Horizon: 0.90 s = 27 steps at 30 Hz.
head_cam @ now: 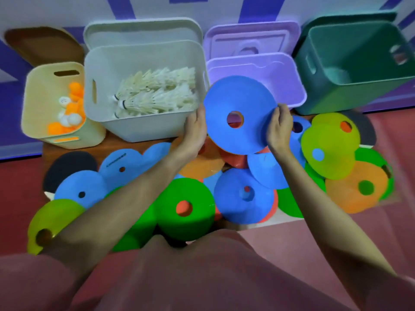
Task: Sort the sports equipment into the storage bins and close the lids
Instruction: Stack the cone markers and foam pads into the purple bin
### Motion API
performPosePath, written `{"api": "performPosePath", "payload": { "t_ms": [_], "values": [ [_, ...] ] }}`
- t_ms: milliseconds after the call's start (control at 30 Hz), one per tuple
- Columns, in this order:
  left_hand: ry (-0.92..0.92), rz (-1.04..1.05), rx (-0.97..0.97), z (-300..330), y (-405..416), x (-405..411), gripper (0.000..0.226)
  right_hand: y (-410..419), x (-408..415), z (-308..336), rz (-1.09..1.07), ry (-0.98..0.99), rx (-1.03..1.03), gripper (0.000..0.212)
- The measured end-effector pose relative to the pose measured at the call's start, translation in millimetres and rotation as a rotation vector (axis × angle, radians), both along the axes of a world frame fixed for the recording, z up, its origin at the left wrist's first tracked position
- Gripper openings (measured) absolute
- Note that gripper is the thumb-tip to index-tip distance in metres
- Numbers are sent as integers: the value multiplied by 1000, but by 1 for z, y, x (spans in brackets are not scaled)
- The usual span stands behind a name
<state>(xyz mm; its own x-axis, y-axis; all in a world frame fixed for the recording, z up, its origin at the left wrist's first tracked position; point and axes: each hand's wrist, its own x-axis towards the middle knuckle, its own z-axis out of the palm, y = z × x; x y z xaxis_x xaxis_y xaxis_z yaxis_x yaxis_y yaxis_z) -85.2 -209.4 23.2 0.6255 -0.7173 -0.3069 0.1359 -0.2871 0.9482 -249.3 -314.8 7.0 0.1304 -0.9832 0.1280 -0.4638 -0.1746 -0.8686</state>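
Observation:
I hold a blue disc cone [238, 97] tilted up in front of the purple bin [292, 86]. My left hand [196, 129] grips its left edge and my right hand [279, 126] grips its right edge. Below it lies a pile of disc cones: blue [242, 198], green [186, 207], orange [357, 185] and yellow-green [330, 149]. The white bin [143, 126] holds shuttlecocks [155, 93]. The beige bin [40, 113] holds orange and white balls [69, 106]. The green bin [359, 95] stands at the far right.
Lids lean against the wall behind each bin: brown [42, 43], white [143, 30], purple [251, 39]. A dark paddle [67, 167] lies at the left of the pile, another dark one [366, 129] at the right. Red floor surrounds the wooden board.

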Motion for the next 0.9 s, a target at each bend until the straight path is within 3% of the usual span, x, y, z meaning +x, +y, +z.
{"api": "performPosePath", "payload": {
  "t_ms": [167,300,400,500,633,800,900],
  "values": [
    [-222,-28,-47,10,-85,-3,40,-82,-5,6,-6,26,-34,18],
    [-308,-47,52,-1,-144,11,18,-139,1,2,13,108,-27,24],
    [-357,-97,146,-16,-175,15,15,-168,6,-4,83,190,62,32],
    [-354,-126,242,-26,-189,12,31,-181,10,-16,156,278,146,43],
    [-357,-142,390,-47,-195,15,29,-183,14,-36,192,352,239,42],
    [-396,-252,451,-55,-190,19,34,-174,17,-53,211,420,278,41],
    [-458,-329,436,-50,-179,19,35,-162,20,-55,250,572,215,50]
  ]
}}
